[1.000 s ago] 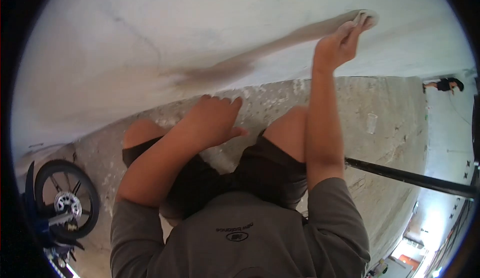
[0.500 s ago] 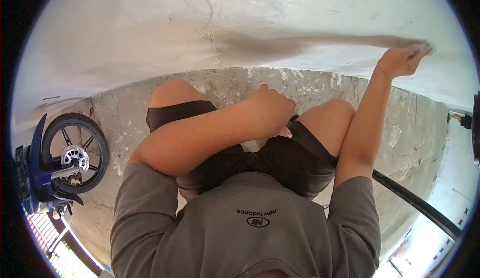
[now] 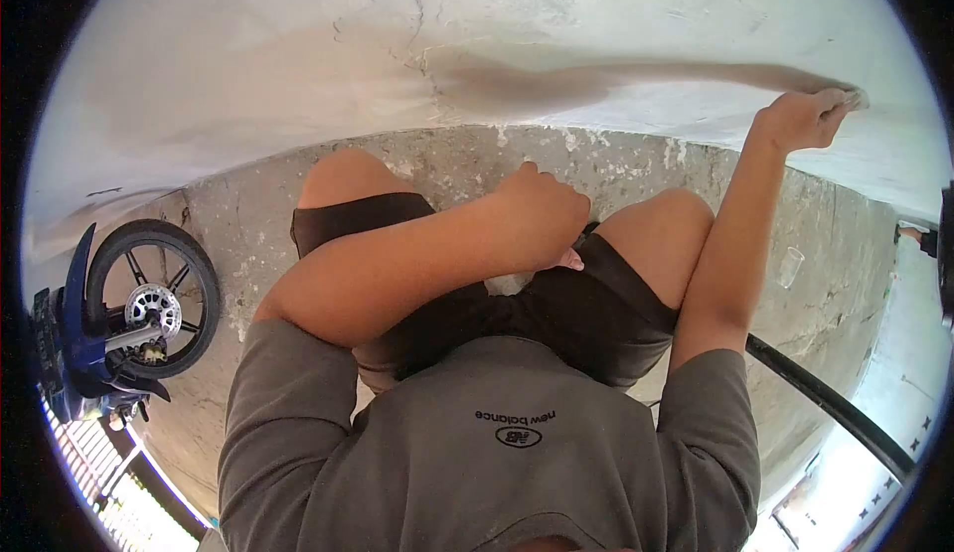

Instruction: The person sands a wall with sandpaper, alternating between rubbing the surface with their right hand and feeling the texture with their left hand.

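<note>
My right hand (image 3: 805,121) is raised against the white wall (image 3: 636,15), its fingers pinched together. A small pale, whitish piece (image 3: 857,100) shows at the fingertips, touching the wall; its kind is unclear. A long shadow of the arm falls across the plaster. My left hand (image 3: 542,216) rests over my dark shorts (image 3: 626,284), near my right knee. Its fingers curl inward and are mostly hidden under the back of the hand, so whatever they may hold cannot be seen.
A motorcycle wheel (image 3: 152,299) stands at the left. On the worn concrete floor (image 3: 253,214), a clear plastic cup (image 3: 790,267) lies to the right. A black bar (image 3: 830,408) runs beside my right arm. Part of another person (image 3: 914,236) shows at the far right edge.
My right hand has shifted very slightly to the right along the wall, still pinched. My left hand stays over the shorts. The whole view has tilted a little.
</note>
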`<state>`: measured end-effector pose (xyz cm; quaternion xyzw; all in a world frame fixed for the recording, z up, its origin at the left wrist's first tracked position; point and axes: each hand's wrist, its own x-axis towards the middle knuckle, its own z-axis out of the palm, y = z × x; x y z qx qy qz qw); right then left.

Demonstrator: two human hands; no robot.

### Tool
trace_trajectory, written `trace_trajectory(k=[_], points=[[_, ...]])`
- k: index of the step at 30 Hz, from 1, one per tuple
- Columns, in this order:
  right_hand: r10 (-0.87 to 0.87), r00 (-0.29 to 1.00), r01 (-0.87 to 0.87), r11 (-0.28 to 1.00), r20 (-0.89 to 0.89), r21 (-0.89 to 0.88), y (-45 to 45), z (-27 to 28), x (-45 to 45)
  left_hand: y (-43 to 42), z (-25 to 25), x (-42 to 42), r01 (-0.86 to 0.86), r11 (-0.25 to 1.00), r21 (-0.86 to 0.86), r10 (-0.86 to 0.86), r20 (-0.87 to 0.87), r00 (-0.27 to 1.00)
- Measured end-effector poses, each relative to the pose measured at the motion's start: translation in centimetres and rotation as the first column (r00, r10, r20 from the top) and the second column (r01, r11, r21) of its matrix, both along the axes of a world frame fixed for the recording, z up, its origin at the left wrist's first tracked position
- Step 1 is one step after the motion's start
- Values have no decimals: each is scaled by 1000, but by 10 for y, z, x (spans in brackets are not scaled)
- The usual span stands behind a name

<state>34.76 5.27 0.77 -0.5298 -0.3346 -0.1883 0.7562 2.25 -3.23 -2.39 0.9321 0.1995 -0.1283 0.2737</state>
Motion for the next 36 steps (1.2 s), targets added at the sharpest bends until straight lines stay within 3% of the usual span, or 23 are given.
trace_trajectory(k=[2, 6, 8, 12, 14, 15, 16, 18, 22, 25, 29, 31, 35, 36], points=[[36, 989, -5, 978, 146, -210, -9, 15, -23, 0, 1, 1, 13, 1000, -11, -13, -23, 1000], [28, 990, -2, 983, 140, -183, -9, 17, -9, 1, 1, 1, -11, 1000, 0, 11, -4, 1000], [18, 994, -26, 997, -105, -74, -7, 9, 5, -1, 2, 0, -21, 1000, 4, 21, 22, 1000], [45, 996, -53, 992, -71, -114, -12, 17, -29, 0, 0, 1, 0, 1000, -3, 0, -21, 1000], [42, 965, 6, 983, 259, -184, -13, 20, -34, 1, 0, 2, 8, 1000, 3, -8, -33, 999], [15, 949, 37, 987, 315, -159, -9, 16, -24, 1, 0, 2, -4, 1000, 5, 4, -17, 1000], [15, 949, 38, 987, 316, -158, -10, 13, -18, 1, 0, 1, -18, 1000, 6, 18, 1, 1000], [5, 998, 3, 993, 67, -118, -9, 12, -13, 0, 1, 0, -23, 1000, 14, 22, 19, 1000], [82, 994, -77, 995, 72, -61, -6, 12, -29, -1, 0, -3, -6, 1000, 21, 5, 22, 1000], [48, 876, 12, 993, 481, -121, -5, 18, -47, 0, 4, -2, 3, 1000, 17, -3, -1, 1000], [73, 949, -39, 993, 307, -114, -4, 16, -31, 2, 3, -3, -18, 1000, 22, 18, 18, 1000], [6, 983, 5, 998, 186, -56, -2, 11, -27, 4, 4, -5, -41, 999, 28, 40, 28, 999], [69, 947, -28, 991, 315, -131, -5, 15, -47, 8, 5, -6, -56, 998, 23, 55, 8, 998], [19, 900, 52, 987, 436, -149, -3, 14, -46, 9, 6, -5, -63, 998, 21, 63, 15, 998]])
